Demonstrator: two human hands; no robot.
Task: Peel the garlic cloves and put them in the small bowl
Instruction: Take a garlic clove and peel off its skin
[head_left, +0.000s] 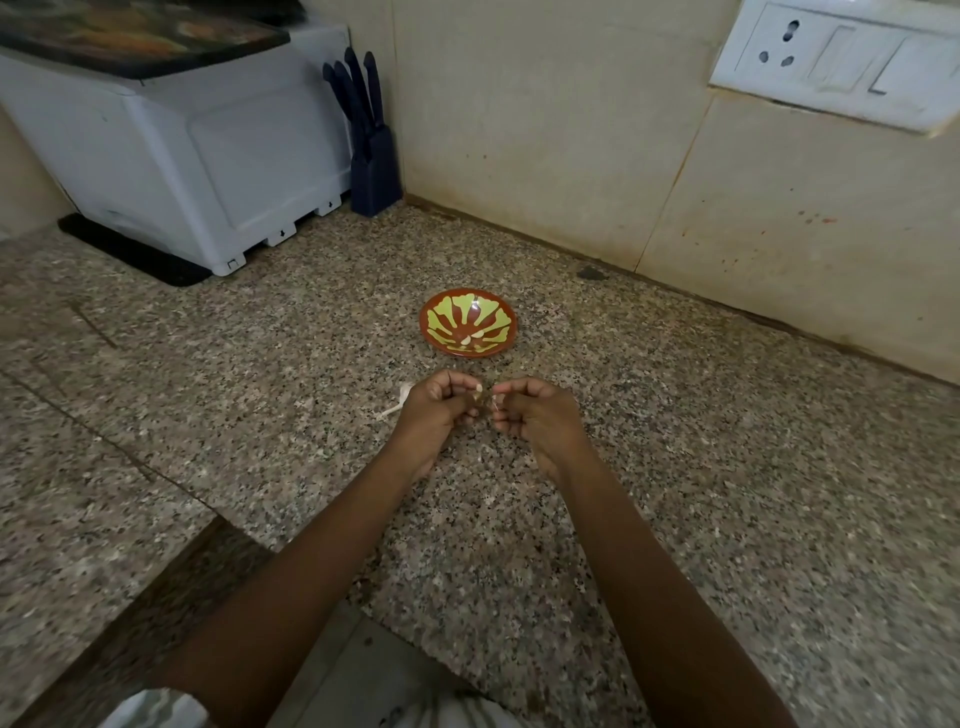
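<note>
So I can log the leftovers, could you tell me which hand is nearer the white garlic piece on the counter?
Left. The left hand sits just right of the white garlic piece; the right hand is farther right, beyond it.

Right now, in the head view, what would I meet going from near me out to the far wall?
Left hand and right hand, level, both pinching a garlic clove → small bowl with peeled cloves → knife block by the wall.

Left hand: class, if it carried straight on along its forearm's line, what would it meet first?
Most likely the small bowl, lying just beyond the left hand on the counter, though how high the hand is remains unclear.
</note>
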